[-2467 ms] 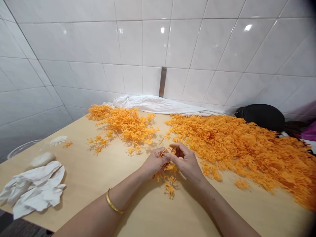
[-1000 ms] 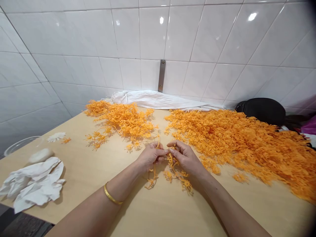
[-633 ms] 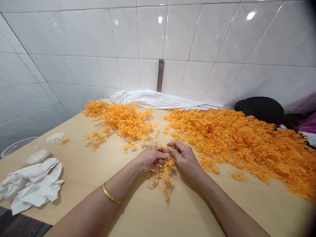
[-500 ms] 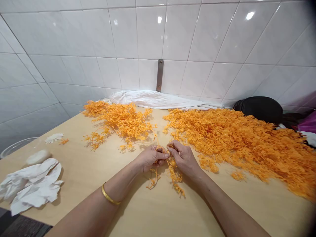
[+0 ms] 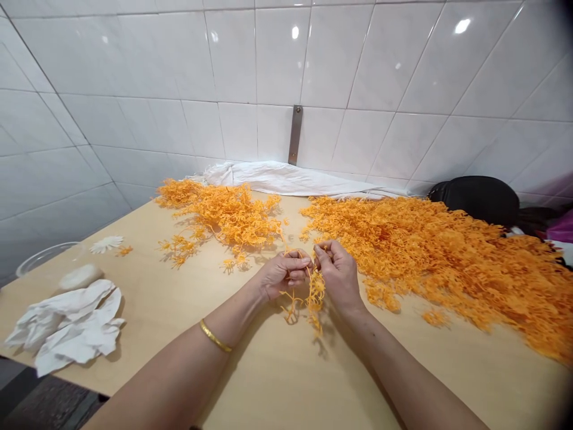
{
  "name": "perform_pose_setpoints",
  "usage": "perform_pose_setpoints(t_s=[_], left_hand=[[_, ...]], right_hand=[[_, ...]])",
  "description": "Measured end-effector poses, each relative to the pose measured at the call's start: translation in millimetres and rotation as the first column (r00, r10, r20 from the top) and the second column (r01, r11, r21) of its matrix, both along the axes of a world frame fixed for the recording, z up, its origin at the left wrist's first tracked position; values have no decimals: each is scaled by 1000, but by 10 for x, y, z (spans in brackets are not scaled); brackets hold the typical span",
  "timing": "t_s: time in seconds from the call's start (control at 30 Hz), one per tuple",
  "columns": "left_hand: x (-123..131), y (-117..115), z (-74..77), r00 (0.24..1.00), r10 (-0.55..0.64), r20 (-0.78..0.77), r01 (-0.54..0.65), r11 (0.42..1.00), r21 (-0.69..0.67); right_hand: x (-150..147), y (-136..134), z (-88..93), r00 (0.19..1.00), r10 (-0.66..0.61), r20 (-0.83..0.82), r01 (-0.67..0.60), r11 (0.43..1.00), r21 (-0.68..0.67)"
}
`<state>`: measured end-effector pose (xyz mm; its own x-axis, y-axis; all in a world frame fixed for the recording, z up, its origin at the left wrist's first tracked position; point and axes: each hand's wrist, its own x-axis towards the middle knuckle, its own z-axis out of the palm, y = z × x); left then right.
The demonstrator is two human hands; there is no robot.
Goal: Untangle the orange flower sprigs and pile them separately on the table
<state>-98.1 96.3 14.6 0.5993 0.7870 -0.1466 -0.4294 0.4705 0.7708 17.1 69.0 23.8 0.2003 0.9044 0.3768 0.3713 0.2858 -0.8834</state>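
My left hand (image 5: 285,273) pinches an orange branching strand (image 5: 316,291) with thumb and fingers, just above the table's middle. Small flower-like tufts of the strand dangle below both hands. Close beside it on the right, my right hand (image 5: 338,273) has its thumb and forefinger pressed together at the strand's upper part; its fingertips partly hide what they grip. From the left hand a thin orange string runs back toward a heap of orange strands (image 5: 233,218) at the far left. A larger orange pile (image 5: 425,251) spreads out to the right.
On the left lie crumpled white tissues (image 5: 80,325), a white rounded object (image 5: 81,276), a white flower-shaped piece (image 5: 106,243) and a clear round rim (image 5: 45,258). White cloth (image 5: 277,179) lines the tiled wall. A black bag (image 5: 481,198) sits behind the right pile.
The hands have risen slightly and moved a little right, with a small gap between their fingertips. The dangling tufts have swung closer together. The whole view has shifted slightly.
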Motion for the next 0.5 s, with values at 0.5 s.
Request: perform_pose_setpoints(t_s=[0.5], left_hand=[[-206,14,-1,997,59,41,-56,996,-74]], right_hand=[[551,197,-19,927,-318,202,305,948,90]])
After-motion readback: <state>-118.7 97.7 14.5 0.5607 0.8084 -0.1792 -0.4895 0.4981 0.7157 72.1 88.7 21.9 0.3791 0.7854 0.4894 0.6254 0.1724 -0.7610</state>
